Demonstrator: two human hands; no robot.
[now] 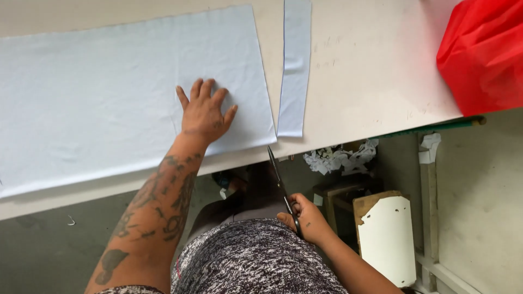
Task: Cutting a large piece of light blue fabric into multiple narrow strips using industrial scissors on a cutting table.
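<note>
Head view, looking down over the person's patterned grey top [256, 256]. Nearest, the right hand [308, 218] has its grip closed around the handles of a pair of scissors [280, 185], held below the tabletop edge; the blades point up and away, their tips close to the near right corner of the cloth, and whether they are parted cannot be told. Beyond, the left hand [204, 114] lies flat and released, fingers spread, pressing on a large sheet of pale blue cloth [109, 92] that covers the left part of the white tabletop [370, 71]. Just beside the sheet's right edge, apart from it, lies a narrow strip [294, 65] of the same cloth. A red bag [485, 54] sits at the far right corner. Below the tabletop, paper scraps [340, 158] and a white board [387, 239] rest near the floor.

Judged from this pose, a clean cut calls for the flat palm to hold the cloth smooth and unmoving near the cutting line, and for the blades to enter square at the edge, keeping parallel to the sheet's side.
</note>
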